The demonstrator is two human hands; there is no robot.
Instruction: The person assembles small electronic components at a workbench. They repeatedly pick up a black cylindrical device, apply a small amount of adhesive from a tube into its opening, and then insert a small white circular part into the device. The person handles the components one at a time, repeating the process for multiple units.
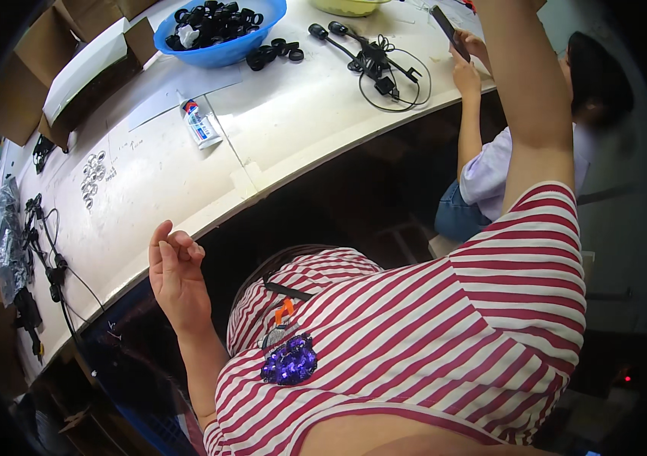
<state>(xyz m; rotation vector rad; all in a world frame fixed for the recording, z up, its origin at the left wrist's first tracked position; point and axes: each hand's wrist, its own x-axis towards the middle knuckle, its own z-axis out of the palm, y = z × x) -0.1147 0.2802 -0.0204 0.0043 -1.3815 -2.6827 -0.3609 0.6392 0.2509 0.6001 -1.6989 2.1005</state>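
Observation:
My left hand [179, 277] is raised just off the near edge of the white table [186, 178], its fingers loosely bent and apart with nothing in them. Nearest to it on the table are several small shiny rings [93, 179] in a cluster and a white, blue and red tube [200, 124]. My right arm [530, 91] stretches up past the top edge, so the hand itself is out of the picture. Beyond that arm lie two black cabled devices [375, 62], their leads coiled together.
A blue basin [221, 34] of black rings stands at the back, with loose black rings [274, 53] beside it. Cardboard boxes [50, 53] and black cables [53, 266] line the left. At right, another person's hands [469, 64] hold a dark flat device [450, 32].

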